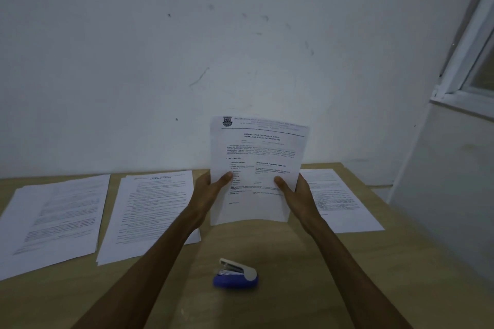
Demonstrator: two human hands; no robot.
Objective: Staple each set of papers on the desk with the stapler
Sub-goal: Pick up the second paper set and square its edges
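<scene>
A set of printed papers (256, 157) stands upright above the desk, its lower edge near the desktop. My left hand (211, 189) grips its left edge and my right hand (294, 192) grips its right edge, thumbs on the front page. A small blue and grey stapler (235, 274) lies on the wooden desk (280, 275) in front of me, between my forearms, untouched. Three other sets lie flat: one at far left (53, 222), one left of centre (152, 211), one at right (339, 200).
A white wall (187, 61) rises right behind the desk. A window frame (470, 61) and a second wall close off the right side. The desk's right edge runs diagonally past the right paper set.
</scene>
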